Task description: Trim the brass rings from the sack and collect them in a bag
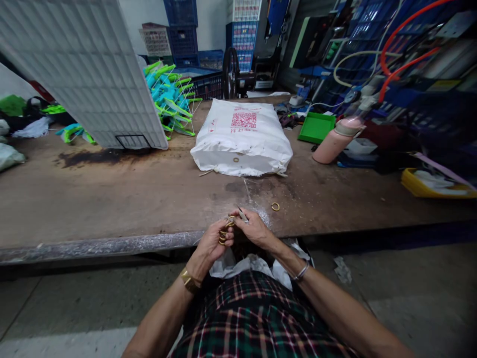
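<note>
Close to the table's front edge, my left hand (215, 242) is closed around several small brass-coloured rings (222, 236). My right hand (256, 230) meets it, fingers pinched on a small knife (243, 215) whose pointed tip aims up and left. Both hands' fingertips come together at one of the rings, and the exact contact there is too small to make out. A single loose ring (275, 206) lies on the table just beyond my right hand. Farther back stands a stuffed white sack (242, 132) with red print, and another small ring (236, 159) rests against its front.
A tall white ribbed panel (112, 79) stands on the wooden table (93, 199) at left, with green and blue plastic pieces (173, 99) behind it. To the right are a green tray (316, 128), a pink bottle (337, 141) and a yellow tray (428, 186).
</note>
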Motion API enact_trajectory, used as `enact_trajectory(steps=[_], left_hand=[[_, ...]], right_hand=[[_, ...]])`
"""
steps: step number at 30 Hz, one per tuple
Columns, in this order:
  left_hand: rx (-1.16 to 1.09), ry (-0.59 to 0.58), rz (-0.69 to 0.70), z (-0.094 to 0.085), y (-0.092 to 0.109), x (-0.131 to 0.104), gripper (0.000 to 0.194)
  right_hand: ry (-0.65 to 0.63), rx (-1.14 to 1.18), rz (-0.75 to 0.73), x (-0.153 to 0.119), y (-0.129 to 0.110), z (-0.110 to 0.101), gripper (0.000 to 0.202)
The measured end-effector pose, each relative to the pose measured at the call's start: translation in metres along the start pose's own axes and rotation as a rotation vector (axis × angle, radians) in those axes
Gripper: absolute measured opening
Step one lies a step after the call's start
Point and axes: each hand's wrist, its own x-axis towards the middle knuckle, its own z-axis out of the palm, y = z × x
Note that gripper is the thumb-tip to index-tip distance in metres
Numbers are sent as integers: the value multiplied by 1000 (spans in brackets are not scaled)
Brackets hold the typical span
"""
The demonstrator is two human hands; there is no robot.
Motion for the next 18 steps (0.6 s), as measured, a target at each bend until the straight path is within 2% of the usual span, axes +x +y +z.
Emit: enact_trajectory(steps=[3,6,13,18], left_hand=[[-32,28,-57,2,-2,1,13],[-15,4,-63,3,-4,1,15],[85,0,-55,2,-4,-1,19],[-55,12,-109,1,-4,2,9]], right_hand=[[4,8,24,0,1,-1,20],[15,25,55,0,3,-2,21],[58,152,233,2,8,0,21],[-27,110,174,0,1,-3,27]])
